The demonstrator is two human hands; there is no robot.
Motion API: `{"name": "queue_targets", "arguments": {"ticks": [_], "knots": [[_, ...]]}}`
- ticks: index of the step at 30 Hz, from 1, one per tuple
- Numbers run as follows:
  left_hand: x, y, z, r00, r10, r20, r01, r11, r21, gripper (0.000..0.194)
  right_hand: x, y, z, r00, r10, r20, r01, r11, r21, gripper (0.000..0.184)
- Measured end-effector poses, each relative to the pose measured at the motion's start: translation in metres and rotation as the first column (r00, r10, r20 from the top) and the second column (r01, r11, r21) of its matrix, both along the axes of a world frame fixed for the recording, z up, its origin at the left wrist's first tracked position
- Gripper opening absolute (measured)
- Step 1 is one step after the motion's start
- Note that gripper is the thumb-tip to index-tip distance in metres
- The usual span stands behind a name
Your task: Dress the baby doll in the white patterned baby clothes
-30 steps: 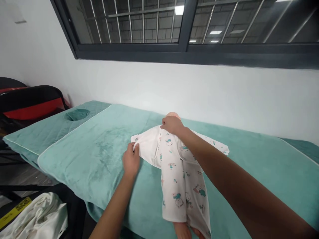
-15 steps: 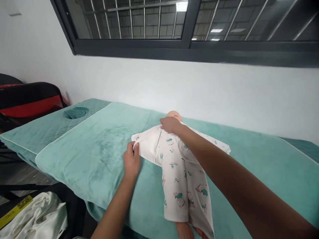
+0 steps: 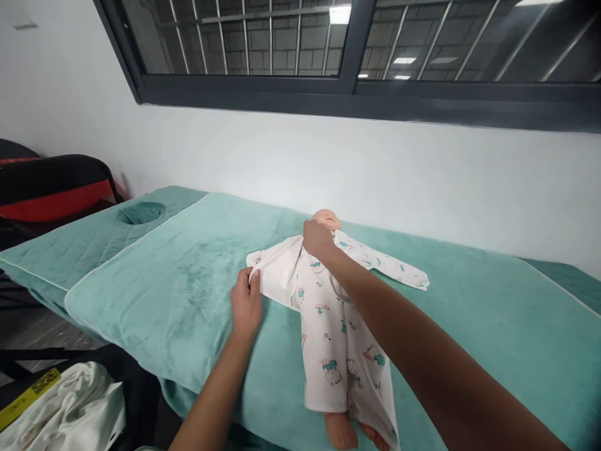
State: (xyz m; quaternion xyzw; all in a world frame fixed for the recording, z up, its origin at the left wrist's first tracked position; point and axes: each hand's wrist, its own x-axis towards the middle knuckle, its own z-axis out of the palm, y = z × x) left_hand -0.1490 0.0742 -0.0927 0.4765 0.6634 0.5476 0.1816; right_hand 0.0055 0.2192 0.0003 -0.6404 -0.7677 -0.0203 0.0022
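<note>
A baby doll [image 3: 327, 219] lies on its back on a teal-covered bed [image 3: 188, 275], dressed in a white printed romper [image 3: 335, 338]. Its bare feet [image 3: 350, 432] stick out at the near edge. My left hand [image 3: 245, 304] pinches the edge of the romper's left flap, close to the cuff of the left sleeve. My right hand [image 3: 318, 240] grips the fabric at the collar, just below the doll's head. The other sleeve [image 3: 389, 266] lies spread out to the right.
The bed runs along a white wall under a dark-framed window [image 3: 347, 56]. A face hole [image 3: 141, 213] is at the bed's left end. A black and red chair [image 3: 51, 188] stands at the left. Crumpled white cloth [image 3: 70, 407] lies on the floor at the lower left.
My right hand has shifted slightly left along the collar, uncovering the right sleeve and more of the doll's head. My left hand keeps its hold on the flap.
</note>
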Motion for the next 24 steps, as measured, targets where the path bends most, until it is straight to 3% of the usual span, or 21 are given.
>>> {"name": "queue_targets", "arguments": {"ticks": [6,13,17,19,21,24], "knots": [[0.002,-0.004,0.005,1.0,-0.009,0.02,0.009,1.0,0.013,0.037,0.004,0.005,-0.004,0.999,-0.028,-0.041,0.029,0.999,0.022,0.028],[0.002,-0.004,0.004,1.0,-0.006,0.0,0.006,1.0,0.017,0.036,0.008,0.003,-0.014,0.989,0.147,-0.024,-0.144,0.984,0.105,0.019],[0.002,-0.002,0.002,0.998,-0.058,-0.015,0.059,0.998,0.038,0.037,0.007,-0.007,-0.012,0.962,0.272,-0.014,-0.267,0.951,0.159,0.03],[0.002,-0.001,0.002,0.995,-0.1,-0.021,0.101,0.993,0.065,0.037,0.006,-0.013,-0.012,0.911,0.411,-0.003,-0.406,0.901,0.155,0.044],[0.004,0.001,0.002,0.989,-0.145,-0.016,0.146,0.985,0.095,0.037,0.005,-0.017,-0.014,0.814,0.581,0.002,-0.576,0.805,0.141,0.05],[0.008,0.002,0.004,0.979,-0.202,0.03,0.197,0.973,0.119,0.038,0.002,-0.019,-0.019,0.689,0.725,-0.001,-0.717,0.681,0.15,0.039]]}}
